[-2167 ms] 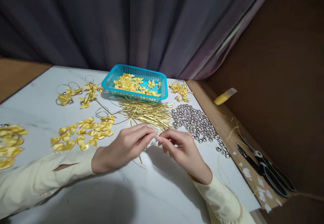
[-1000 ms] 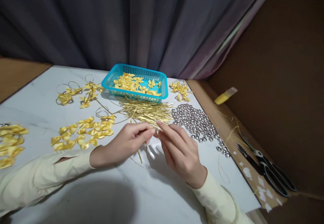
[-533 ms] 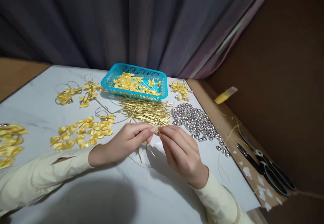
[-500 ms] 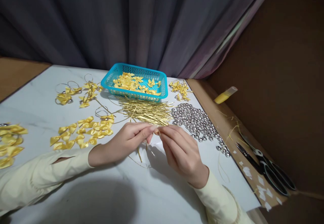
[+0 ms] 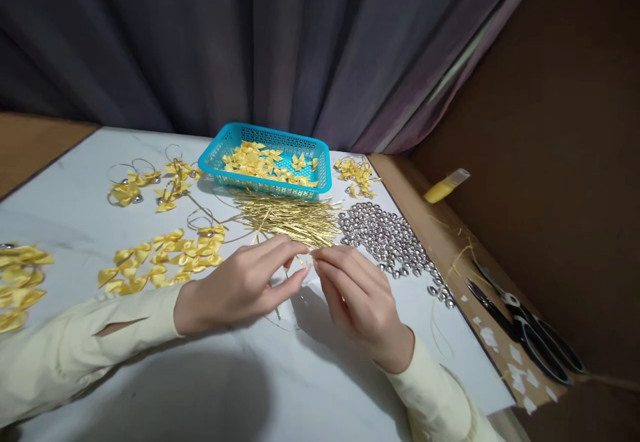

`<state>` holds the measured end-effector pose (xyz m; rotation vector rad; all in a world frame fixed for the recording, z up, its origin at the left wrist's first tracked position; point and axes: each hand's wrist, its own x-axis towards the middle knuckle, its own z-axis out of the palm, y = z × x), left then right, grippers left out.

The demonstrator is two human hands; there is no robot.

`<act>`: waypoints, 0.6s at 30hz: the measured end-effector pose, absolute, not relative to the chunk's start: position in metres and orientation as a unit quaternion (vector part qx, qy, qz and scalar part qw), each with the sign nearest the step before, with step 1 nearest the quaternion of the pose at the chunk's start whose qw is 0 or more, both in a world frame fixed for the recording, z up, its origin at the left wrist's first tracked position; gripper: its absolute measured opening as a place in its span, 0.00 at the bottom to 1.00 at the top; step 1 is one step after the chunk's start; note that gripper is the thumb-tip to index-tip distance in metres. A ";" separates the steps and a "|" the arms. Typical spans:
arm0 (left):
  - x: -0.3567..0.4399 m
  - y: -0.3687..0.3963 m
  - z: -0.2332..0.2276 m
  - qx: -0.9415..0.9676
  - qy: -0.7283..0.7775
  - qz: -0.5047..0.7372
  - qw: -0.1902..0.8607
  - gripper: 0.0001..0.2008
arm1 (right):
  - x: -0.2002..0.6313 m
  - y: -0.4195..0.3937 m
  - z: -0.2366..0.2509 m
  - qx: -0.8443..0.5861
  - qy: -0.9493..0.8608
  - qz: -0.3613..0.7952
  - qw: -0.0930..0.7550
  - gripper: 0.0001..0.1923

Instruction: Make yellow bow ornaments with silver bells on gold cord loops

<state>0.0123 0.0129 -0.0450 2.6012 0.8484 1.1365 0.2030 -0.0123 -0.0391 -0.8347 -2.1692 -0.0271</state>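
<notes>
Over the middle of the table, my left hand [image 5: 245, 279] and my right hand [image 5: 363, 299] meet at the fingertips. The left thumb stands apart from its index finger, whose tip reaches the right fingertips. My right fingers are pinched together around something too small to make out. Just beyond the hands lies a pile of gold twist ties [image 5: 290, 219], with a few loose gold strands below my left fingers. Right of the pile, many small silver bells [image 5: 383, 235] are spread out. Yellow satin bows [image 5: 160, 262] lie to the left, partly behind my left hand.
A blue basket [image 5: 215, 167] with yellow bows stands at the back. Bows with bells and gold loops [image 5: 173, 189] lie left of it, more bows [image 5: 357, 175] right. Scissors [image 5: 537, 342], paper scraps [image 5: 517, 379] and a yellow-filled tube [image 5: 443, 189] are along the right side.
My left thumb and index finger have parted, and the thumb has moved down. The small orange-gold bit seen between the fingertips is now hidden. My right hand has barely moved.
</notes>
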 end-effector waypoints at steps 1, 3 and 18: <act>0.012 0.013 -0.045 0.882 0.277 0.376 0.057 0.10 | 0.203 -0.012 -0.039 -0.333 -0.855 -0.002 0.397 0.10; 0.012 0.013 -0.045 0.895 0.257 0.364 -0.018 0.10 | 0.202 -0.013 -0.040 -0.337 -0.854 0.011 0.397 0.10; 0.010 0.012 -0.039 0.907 0.221 0.302 -0.192 0.09 | 0.202 -0.012 -0.043 -0.346 -0.852 0.023 0.391 0.10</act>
